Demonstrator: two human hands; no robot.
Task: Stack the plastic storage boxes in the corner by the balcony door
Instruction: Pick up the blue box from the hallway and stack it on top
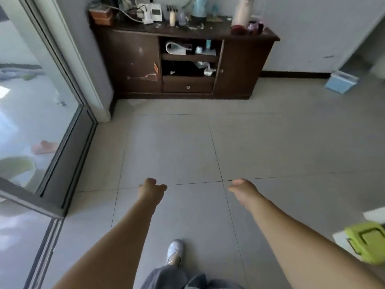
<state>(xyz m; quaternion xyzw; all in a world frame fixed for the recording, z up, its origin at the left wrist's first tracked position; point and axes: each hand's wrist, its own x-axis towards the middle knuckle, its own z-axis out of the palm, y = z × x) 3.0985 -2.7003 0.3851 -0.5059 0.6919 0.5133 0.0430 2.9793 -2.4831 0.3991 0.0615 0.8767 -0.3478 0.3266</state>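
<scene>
Both arms are held out forward and low over the tiled floor, and nothing is carried in either hand. The left hand is curled into a loose fist around nothing, and the right hand is likewise loosely curled with the fingers tucked under, so no grasp is made. One storage box with a lime-green lid and a folding handle is seen at the right edge, near the right forearm but apart from it; a pale blue box is set well apart against the far wall. The corner between the glass balcony door and the dark wooden cabinet is kept bare, probably as the stacking spot. No box appears to be stacked there yet, so the task is judged barely begun.
</scene>
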